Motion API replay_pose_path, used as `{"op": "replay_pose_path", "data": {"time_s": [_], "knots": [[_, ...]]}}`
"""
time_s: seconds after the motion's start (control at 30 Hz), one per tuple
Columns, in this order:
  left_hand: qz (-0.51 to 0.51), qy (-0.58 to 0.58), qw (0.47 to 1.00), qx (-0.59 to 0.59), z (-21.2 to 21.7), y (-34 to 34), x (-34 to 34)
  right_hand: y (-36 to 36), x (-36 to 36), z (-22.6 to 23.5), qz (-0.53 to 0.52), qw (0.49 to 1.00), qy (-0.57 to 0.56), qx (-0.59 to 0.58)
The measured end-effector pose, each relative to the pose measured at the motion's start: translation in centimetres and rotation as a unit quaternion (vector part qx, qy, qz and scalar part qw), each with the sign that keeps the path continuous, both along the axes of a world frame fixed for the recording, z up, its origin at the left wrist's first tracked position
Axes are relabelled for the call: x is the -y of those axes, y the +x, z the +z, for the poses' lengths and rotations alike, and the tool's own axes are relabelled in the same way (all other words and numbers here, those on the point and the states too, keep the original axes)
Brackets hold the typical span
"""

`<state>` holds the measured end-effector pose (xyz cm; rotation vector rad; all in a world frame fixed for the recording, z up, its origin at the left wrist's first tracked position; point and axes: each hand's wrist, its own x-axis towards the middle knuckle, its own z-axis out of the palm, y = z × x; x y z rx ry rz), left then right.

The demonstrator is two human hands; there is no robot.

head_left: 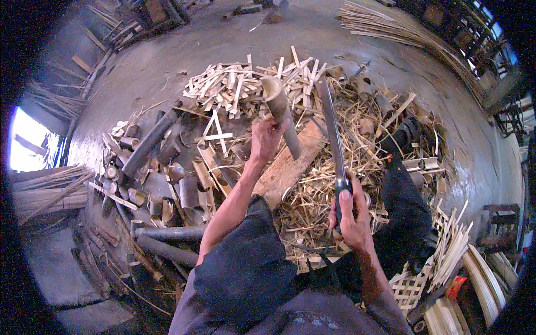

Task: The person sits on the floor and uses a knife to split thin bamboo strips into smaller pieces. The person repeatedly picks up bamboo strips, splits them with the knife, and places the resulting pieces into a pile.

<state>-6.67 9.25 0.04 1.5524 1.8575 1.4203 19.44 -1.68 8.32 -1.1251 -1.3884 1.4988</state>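
Note:
My left hand (264, 138) is closed around a short bamboo tube (277, 100), held tilted with its hollow end toward the far side. The tube is over a worn wooden block (279, 177) that lies slantwise between my legs. In my right hand (353, 216) is the dark handle of a long knife (334, 131). Its narrow blade points up and away, to the right of the bamboo and apart from it. Past the tube lies a heap of pale split bamboo pieces (223, 84).
Shavings (318, 195) cover the ground right of the block. Several cut bamboo tubes (188, 192) lie at the left, with a longer dark pole (149, 142). Long strips (391, 25) are bundled at the far right. A woven bamboo lattice (410, 290) is at the near right.

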Motion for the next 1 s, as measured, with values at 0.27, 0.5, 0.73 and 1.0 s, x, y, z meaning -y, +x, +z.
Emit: {"op": "replay_pose_path", "data": {"time_s": [0.27, 0.5, 0.73, 1.0], "knots": [[-0.097, -0.027, 0.994, 0.047, 0.6, 4.3, 3.8, -2.5, -2.5, 4.9, 0.065, 0.998, -0.025, -0.01], [-0.127, -0.002, 0.992, 0.014, 0.7, 4.2, 4.8, -3.3, -2.6, 4.2, 0.065, 0.995, -0.065, -0.023], [-0.178, 0.014, 0.976, 0.122, -0.1, 4.7, 4.7, -2.8, -2.9, 4.4, 0.079, 0.994, -0.079, 0.004], [-0.15, -0.007, 0.988, 0.027, -0.3, 5.1, 4.8, -2.2, -2.7, 5.8, 0.09, 0.988, -0.064, 0.112]]}}
